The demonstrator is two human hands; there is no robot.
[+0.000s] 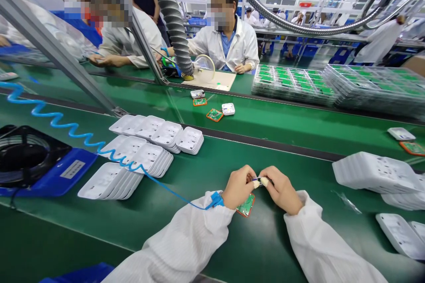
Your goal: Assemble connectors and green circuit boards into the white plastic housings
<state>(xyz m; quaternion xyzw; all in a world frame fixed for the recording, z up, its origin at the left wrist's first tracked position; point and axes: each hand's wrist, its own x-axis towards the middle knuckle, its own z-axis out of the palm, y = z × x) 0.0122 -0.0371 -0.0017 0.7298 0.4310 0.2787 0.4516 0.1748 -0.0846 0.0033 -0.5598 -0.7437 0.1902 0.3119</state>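
Note:
Close together over the green work surface, my left hand (236,186) and my right hand (281,189) pinch a small dark part (258,180) between their fingertips. Fingers cover most of it, so its kind cannot be made out. Pale finger covers show on both hands, and a blue strap with a coiled cord circles my left wrist. Below my left hand lies a green circuit board (246,206) with an orange edge, partly hidden by the hand.
Stacks of white plastic housings (113,181) stand at the left, and more housings (375,171) at the right. A coiled blue cord (79,135) crosses near a black fan (28,154). Boards and housings lie on the green belt (275,124). Co-workers sit opposite beside board trays (292,82).

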